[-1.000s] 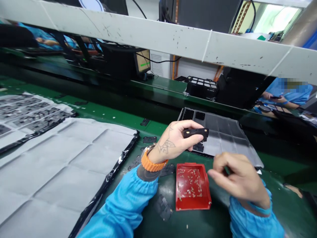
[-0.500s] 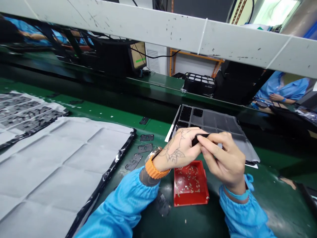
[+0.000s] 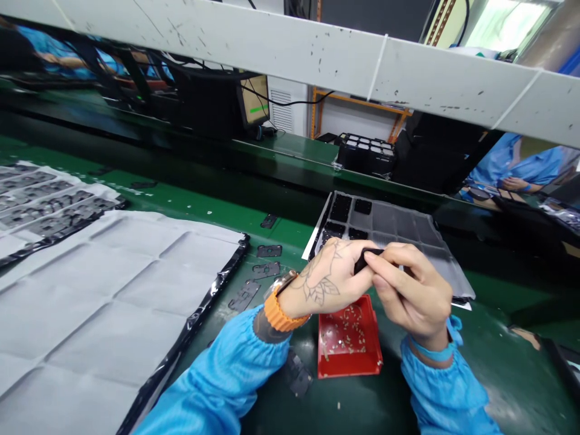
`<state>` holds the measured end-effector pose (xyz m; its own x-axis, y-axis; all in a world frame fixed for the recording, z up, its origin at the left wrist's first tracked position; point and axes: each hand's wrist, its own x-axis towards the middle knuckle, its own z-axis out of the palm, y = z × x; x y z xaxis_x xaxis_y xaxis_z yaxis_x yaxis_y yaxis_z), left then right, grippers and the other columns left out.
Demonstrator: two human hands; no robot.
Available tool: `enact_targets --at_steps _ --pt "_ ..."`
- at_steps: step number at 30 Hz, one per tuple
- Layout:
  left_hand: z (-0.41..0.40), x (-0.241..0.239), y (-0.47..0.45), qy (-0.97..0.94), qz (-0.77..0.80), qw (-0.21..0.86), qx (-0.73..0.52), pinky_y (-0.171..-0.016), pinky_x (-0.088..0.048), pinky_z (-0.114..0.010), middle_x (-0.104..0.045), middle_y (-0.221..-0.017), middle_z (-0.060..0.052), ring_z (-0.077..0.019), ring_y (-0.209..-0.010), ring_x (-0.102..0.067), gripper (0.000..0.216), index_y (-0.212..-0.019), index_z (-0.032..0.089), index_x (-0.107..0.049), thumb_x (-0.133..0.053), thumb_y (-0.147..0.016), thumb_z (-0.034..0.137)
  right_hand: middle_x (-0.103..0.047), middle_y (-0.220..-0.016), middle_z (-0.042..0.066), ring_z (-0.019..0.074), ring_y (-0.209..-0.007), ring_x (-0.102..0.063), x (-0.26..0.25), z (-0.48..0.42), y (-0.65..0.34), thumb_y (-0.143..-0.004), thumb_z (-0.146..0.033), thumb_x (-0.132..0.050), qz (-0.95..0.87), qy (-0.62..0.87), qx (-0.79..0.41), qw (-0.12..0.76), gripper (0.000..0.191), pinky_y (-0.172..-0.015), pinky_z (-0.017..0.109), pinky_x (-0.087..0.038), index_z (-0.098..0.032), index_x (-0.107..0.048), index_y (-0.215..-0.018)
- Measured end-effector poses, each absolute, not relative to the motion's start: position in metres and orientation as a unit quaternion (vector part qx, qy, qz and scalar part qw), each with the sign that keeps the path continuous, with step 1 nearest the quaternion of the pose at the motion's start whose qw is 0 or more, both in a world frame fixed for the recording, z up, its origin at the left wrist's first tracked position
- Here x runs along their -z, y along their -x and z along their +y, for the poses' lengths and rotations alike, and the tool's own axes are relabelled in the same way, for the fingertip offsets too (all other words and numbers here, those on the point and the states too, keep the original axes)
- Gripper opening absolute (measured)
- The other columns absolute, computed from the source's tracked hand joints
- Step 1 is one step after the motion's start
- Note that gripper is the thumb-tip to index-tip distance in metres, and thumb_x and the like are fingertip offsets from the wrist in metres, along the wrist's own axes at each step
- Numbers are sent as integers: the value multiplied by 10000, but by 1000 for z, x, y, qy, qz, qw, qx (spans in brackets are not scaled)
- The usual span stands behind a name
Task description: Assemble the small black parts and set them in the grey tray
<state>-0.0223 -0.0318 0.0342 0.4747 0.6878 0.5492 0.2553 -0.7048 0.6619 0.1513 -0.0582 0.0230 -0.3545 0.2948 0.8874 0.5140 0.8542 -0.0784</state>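
My left hand (image 3: 324, 275) is closed around a small black flat part (image 3: 361, 262), only an edge of which shows between thumb and fingers. Against the same part my right hand (image 3: 412, 287) presses its thumb and fingertips, closed in a pinch. Whether a tiny piece sits in that pinch is hidden. Both hands hover over a shallow red bin (image 3: 348, 365) with many tiny pale pieces scattered in it. To the left of the bin lie loose black plastic parts, among them one (image 3: 299, 374) by my left sleeve and another (image 3: 269, 251) farther back.
A divided grey tray (image 3: 399, 229) with black pieces in some compartments lies behind my hands. At the left is a large white compartment tray (image 3: 113, 302), with a filled tray (image 3: 49, 199) beyond. A grey beam (image 3: 290, 45) crosses above. A co-worker (image 3: 521, 163) sits at the far right.
My hands have shifted very slightly right and down, staying together at the black part. The trays and the bin stay where they were.
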Motion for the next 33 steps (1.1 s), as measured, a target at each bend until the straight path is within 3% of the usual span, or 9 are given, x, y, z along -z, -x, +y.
enact_targets --at_steps 14,25,30,33 --pt "-35 -33 25 -839 298 196 -411 -833 -575 -352 -751 -748 -34 -201 -696 -713 273 -1050 152 -710 -520 -864 212 -717 -976 74 213 -802 -666 -22 -61 -155 -929 -96 -632 -822 241 88 508 393 -686 392 -585 -227 -717 -1290" --pt "-33 -36 25 -837 295 241 -393 -709 -517 -292 -689 -710 -1 -161 -647 -629 186 -962 164 -695 -554 -844 194 -705 -926 68 209 -794 -673 -25 -59 -151 -921 -103 -609 -815 259 72 513 212 -689 376 -577 -212 -742 -1045" --pt "-33 -44 27 -823 318 260 -392 -663 -452 -255 -664 -683 13 -135 -632 -599 134 -880 173 -689 -621 -923 280 -678 -853 45 227 -797 -670 -29 -65 -161 -904 -167 -648 -753 250 -27 608 72 -837 480 -601 -234 -639 -928" --pt "-29 -46 32 -802 355 255 -406 -655 -433 -256 -662 -693 11 -136 -640 -596 153 -871 165 -694 -639 -926 297 -642 -787 18 188 -732 -643 -27 -78 -174 -869 -134 -720 -733 327 -68 593 192 -728 355 -584 -233 -558 -840"
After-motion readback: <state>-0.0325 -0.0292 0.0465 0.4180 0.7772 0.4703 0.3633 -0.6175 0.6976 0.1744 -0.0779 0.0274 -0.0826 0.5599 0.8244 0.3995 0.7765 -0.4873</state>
